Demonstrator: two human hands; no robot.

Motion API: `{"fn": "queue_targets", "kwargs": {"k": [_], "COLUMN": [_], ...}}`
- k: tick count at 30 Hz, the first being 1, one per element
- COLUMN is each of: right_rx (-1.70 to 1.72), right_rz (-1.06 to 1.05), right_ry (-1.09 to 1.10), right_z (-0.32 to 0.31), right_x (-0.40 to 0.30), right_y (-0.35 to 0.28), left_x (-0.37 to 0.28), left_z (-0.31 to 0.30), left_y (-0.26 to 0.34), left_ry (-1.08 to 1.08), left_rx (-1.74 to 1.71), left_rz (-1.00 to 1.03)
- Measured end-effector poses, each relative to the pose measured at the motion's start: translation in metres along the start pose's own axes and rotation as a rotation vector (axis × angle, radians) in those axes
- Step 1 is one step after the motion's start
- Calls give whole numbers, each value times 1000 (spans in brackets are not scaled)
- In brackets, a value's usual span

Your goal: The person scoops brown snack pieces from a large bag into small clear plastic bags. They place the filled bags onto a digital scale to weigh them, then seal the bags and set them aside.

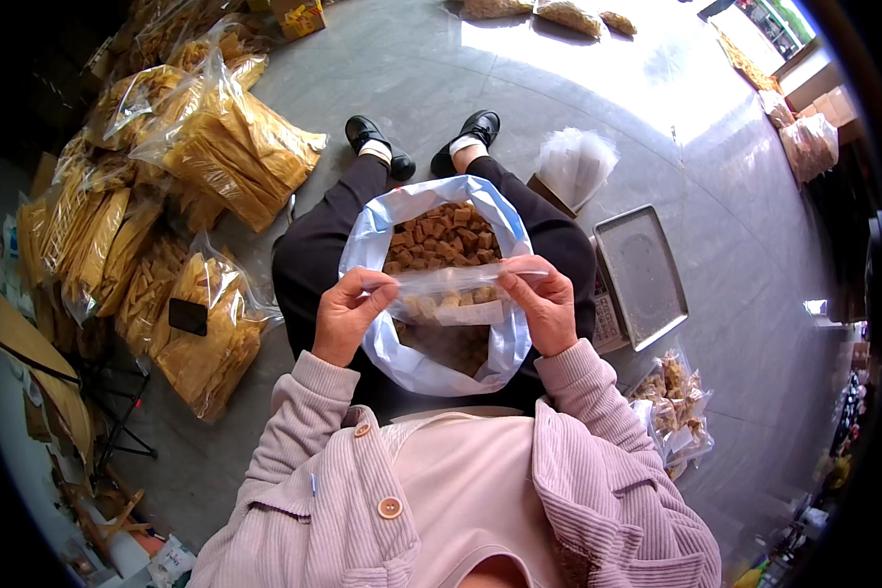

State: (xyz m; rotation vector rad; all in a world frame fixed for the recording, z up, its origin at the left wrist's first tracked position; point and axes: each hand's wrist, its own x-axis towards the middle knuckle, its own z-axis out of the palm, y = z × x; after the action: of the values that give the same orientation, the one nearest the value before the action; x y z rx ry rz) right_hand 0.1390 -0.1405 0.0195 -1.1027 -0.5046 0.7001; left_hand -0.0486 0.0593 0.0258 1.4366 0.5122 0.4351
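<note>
Between my hands a small clear plastic bag (450,298) is stretched by its top edge; light brown cubes and a white label lie inside it. My left hand (354,312) pinches the bag's left top corner between thumb and fingers. At the right top corner, my right hand (540,303) has the same kind of pinch. Below the bag, on my lap, stands a large white-blue plastic sack (371,228) with its mouth rolled wide. Brown cubes (445,235) fill the part of the sack that shows; the small bag hides its middle.
At my right are a scale with a metal tray (641,275), a box of empty clear bags (577,169) and several filled small bags (676,411). Large clear bags of yellow-brown dried sheets (235,154) pile up at my left, with a black phone (188,317) on one.
</note>
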Motion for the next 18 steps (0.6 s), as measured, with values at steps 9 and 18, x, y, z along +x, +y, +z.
{"fn": "queue_targets", "kwargs": {"k": [9,18], "right_rx": [37,-88], "right_rz": [-31,-163], "right_ry": [43,19], "right_z": [11,17], "right_x": [-7,-10], "right_y": [-13,-12], "left_x": [1,8], "left_z": [-7,32], "left_y": [3,58], "left_ry": [61,109], "left_rx": [58,734], "left_rz": [74,549]}}
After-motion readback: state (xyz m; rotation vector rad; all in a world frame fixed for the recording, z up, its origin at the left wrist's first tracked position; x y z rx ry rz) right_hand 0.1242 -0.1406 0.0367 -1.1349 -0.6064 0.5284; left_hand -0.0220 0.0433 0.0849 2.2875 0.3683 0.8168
